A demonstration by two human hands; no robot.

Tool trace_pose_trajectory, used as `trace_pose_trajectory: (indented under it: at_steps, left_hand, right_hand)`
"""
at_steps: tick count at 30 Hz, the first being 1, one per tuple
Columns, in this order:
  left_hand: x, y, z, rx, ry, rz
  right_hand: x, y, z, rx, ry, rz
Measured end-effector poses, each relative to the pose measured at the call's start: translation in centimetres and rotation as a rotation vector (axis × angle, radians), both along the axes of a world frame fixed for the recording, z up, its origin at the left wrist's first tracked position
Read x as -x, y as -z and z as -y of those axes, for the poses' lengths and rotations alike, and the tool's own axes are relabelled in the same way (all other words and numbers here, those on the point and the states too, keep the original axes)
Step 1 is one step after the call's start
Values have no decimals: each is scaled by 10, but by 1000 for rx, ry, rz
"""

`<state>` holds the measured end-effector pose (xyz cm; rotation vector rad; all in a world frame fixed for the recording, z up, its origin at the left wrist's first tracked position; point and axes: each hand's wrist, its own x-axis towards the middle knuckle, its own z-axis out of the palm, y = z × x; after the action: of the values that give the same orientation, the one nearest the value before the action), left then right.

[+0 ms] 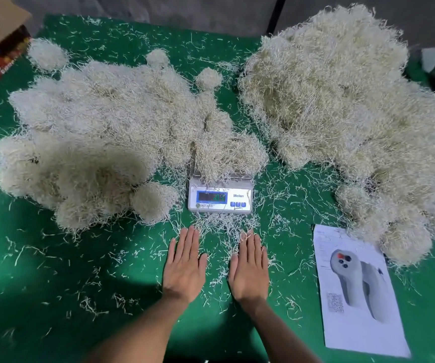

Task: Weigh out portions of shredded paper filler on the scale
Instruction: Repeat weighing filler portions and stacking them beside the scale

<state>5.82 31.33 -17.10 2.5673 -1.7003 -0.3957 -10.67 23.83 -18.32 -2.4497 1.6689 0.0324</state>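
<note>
Shredded paper filler (226, 155) sits heaped on the pan of the scale (220, 196), at twelve o'clock from my hands — a loose clump with no real long axis and no facing, spilling a little wider than the pan. The scale itself faces me, its display at six o'clock of the heap; the digits are too blurred for me to read. My left hand (185, 268) and right hand (249, 271) lie flat on the green table (54, 271), fingers straight and pointing toward the scale, holding nothing. I judge this the reading step: a portion is on and I am hands-off. Next calls for checking the number, then adding from the big pile (342, 100) at two o'clock or lifting the portion off to the mounds (93, 132) at ten o'clock — which of the two is supply I cannot tell.
</note>
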Motion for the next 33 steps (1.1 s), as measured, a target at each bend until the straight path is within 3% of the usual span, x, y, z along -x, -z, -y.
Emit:
trace_pose_trajectory:
  at_steps: [7, 11, 17, 19, 22, 26, 30, 31, 33]
  left_hand:
    - [1, -2, -3, -24, 8, -22]
    - [3, -12, -1, -60, -16, -81]
    - [-8, -61, 48, 107, -149, -154]
    - [-17, -77, 70, 205, -188, -219]
    - [-40, -101, 111, 326, -192, -314]
    - [-64, -125, 170, 525, -269, -479]
    - [-64, -126, 219, 540, -285, -608]
    - [-61, -125, 226, 502, -304, -686]
    - [-53, -118, 232, 454, -375, -1013]
  right_hand:
    - [2, -5, -1, -43, -12, -54]
    - [-1, -32, 15, 34, -12, 71]
    - [-13, -85, 107, -151, 125, 340]
    - [-25, -103, 143, -110, 224, 481]
    - [-53, -127, 195, -213, 323, 681]
    - [-97, -141, 238, -224, 267, 900]
    - [-140, -134, 255, -228, 133, 853]
    - [-149, -131, 257, -222, 74, 834]
    - [-166, -123, 261, -228, -43, 731]
